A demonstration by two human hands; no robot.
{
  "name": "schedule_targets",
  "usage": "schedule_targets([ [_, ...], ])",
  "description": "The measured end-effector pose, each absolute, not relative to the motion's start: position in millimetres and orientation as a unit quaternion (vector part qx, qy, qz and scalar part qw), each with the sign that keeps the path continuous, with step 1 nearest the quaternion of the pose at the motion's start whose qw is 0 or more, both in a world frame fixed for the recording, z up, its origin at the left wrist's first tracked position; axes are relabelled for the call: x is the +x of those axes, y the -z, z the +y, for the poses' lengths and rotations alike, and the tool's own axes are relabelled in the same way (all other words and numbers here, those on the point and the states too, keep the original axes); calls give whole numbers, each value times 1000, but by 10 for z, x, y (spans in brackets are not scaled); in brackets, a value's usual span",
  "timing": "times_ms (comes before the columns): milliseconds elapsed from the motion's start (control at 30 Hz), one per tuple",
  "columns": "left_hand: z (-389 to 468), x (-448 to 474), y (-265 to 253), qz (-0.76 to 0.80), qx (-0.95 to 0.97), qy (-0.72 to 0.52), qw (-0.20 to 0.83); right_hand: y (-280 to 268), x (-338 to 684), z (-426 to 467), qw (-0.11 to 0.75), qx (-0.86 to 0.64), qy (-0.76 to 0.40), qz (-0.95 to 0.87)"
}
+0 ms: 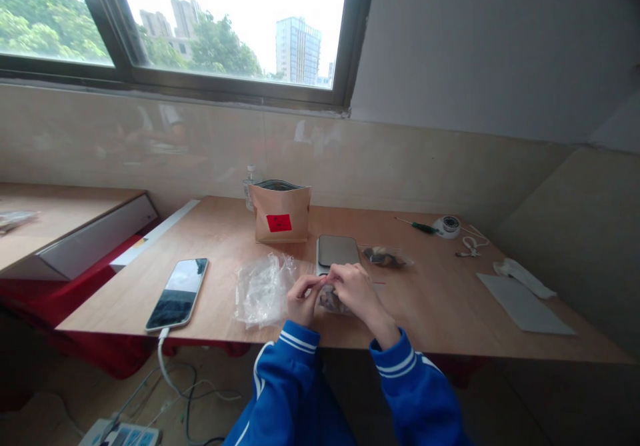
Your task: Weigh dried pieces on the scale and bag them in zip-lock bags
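My left hand [304, 297] and my right hand [353, 290] meet near the table's front edge, fingers pinched together at the top of a small clear plastic bag [331, 301]. Brownish pieces show through that bag below my fingers. Right behind my hands sits a flat digital scale [339, 251] with a grey plate. Left of my left hand lies a crumpled heap of clear plastic bags [265, 291]. A second filled clear bag [384, 257] with dark and pale pieces rests to the right of the scale.
An upright brown kraft pouch [281, 206] with a red label has its top open; a clear bottle [249, 189] stands behind it. A phone [179, 294] charges at left. At right are a screwdriver [423, 227], a white dome camera [447, 227] and a grey sheet [525, 304].
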State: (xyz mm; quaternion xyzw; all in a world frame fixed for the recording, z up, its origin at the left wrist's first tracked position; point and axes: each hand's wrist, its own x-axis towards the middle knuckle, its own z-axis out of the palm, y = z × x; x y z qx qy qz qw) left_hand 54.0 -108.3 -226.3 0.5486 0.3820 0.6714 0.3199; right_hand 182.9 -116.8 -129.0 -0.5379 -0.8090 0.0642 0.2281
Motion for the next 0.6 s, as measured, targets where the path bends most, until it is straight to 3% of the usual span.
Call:
schedule_targets([
  [333, -1089, 547, 2256, 407, 566, -650, 302, 1345, 1818, -1162, 169, -545, 0, -821],
  [600, -1060, 540, 2306, 450, 532, -663, 272, 1402, 1926, -1134, 186, -546, -23, -817],
])
